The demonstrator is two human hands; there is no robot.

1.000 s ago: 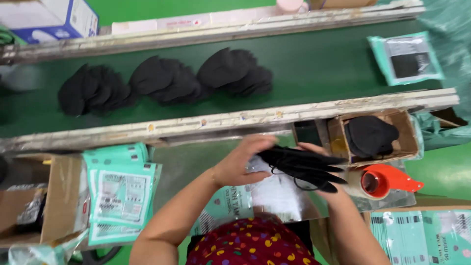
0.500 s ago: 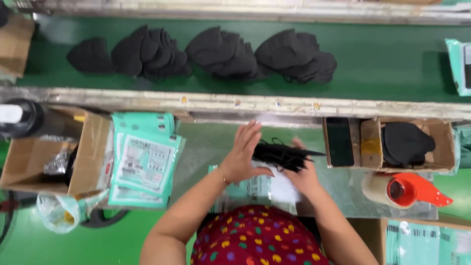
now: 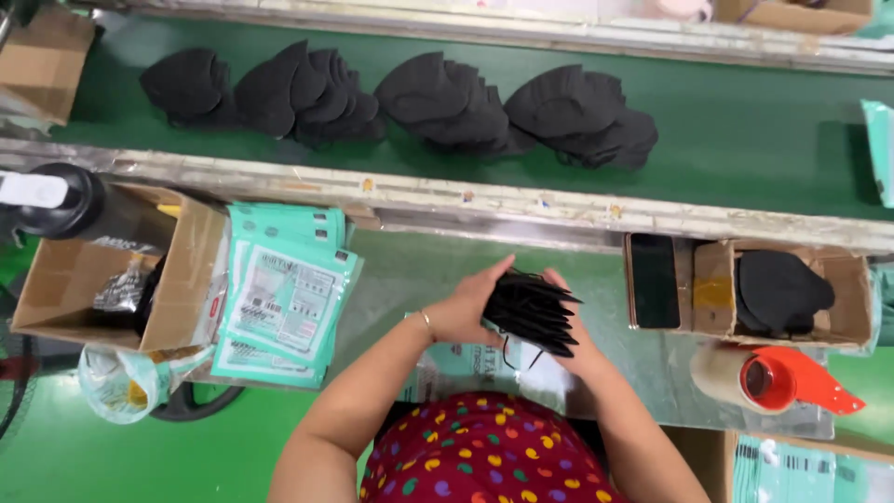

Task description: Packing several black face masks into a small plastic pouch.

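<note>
A stack of black face masks [image 3: 529,312] is pressed between both of my hands above the metal worktable [image 3: 633,373]. My left hand [image 3: 466,307] closes on its left side, and my right hand [image 3: 573,340] cups it from the right and below. Thin ear loops dangle under the stack. A teal printed pouch [image 3: 456,359] lies on the table beneath my hands.
Several piles of black masks [image 3: 410,98] lie on the green conveyor belt [image 3: 745,140]. A stack of teal pouches [image 3: 284,298] and an open cardboard box [image 3: 112,270] sit left. Right are a phone [image 3: 655,279], a box with black masks [image 3: 782,293] and a tape dispenser [image 3: 773,377].
The view has shifted, so the belt and boxes sit further right. My hands have gathered the masks into a tighter stack and lifted it slightly towards the belt.
</note>
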